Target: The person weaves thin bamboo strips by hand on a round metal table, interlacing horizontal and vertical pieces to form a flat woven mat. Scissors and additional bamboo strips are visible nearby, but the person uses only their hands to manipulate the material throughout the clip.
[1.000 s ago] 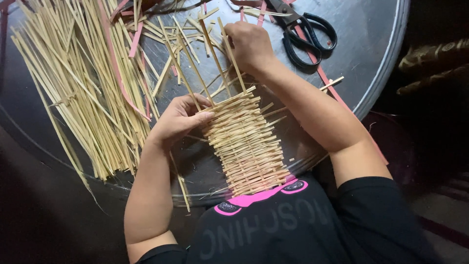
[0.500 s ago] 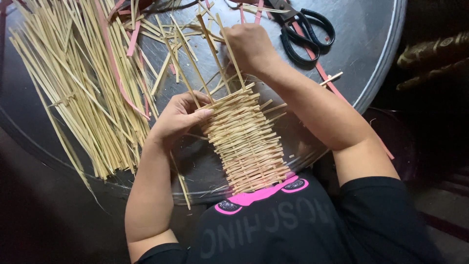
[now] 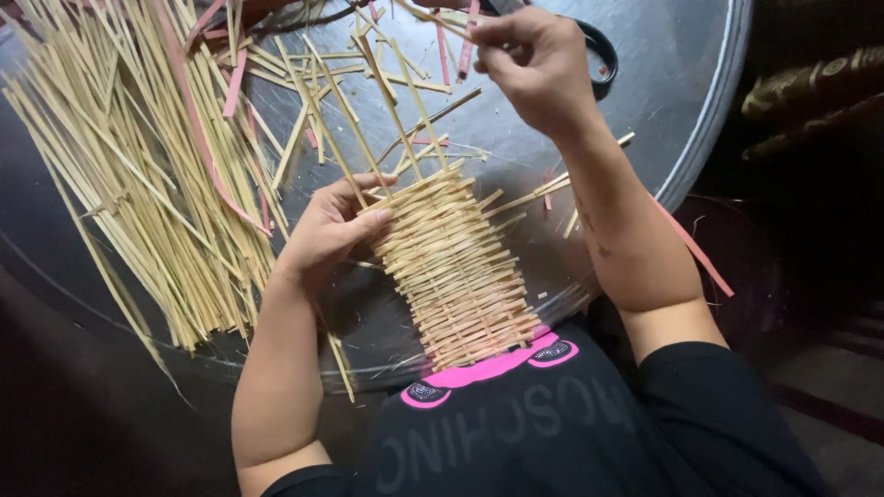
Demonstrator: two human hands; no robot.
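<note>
A narrow woven mat of pale bamboo strips lies on a round metal table, running from my chest toward the middle. My left hand presses on the mat's upper left corner, thumb on the top weave. Several loose upright strips stick out beyond the woven end. My right hand is raised above the table beyond the mat, fingers pinched on the end of one thin strip.
A big pile of loose bamboo strips covers the table's left side, with a few pink strips mixed in. Black scissor handles peek out behind my right hand. A pink strip hangs over the right rim.
My right hand has lifted up and away from the mat, drawing a strip with it. The left hand stays on the mat's corner. The view has shifted closer.
</note>
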